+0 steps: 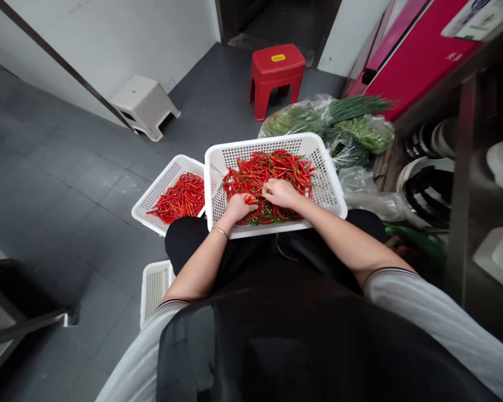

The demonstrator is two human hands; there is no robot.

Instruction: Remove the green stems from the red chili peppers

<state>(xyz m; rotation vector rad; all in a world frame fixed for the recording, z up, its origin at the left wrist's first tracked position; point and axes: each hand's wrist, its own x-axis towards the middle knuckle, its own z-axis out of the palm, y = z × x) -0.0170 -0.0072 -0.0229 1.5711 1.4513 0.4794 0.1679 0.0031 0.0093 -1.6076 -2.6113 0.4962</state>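
Note:
A white slotted basket (318, 162) rests on my lap, heaped with red chili peppers (276, 167) that still have green stems. My left hand (240, 206) is closed on a red chili at the near side of the heap; a gold bracelet circles its wrist. My right hand (281, 192) is closed too, its fingers pinching the end of the same chili just to the right. A second white basket (159, 190) on the floor to my left holds red chilies (182, 196) without visible stems.
A third white basket (153, 287) lies on the floor by my left knee. Bags of green vegetables (339, 120) sit behind the lap basket. A red stool (276, 75) and a grey stool (145, 105) stand further off. Metal shelving with pots (427, 178) runs along the right.

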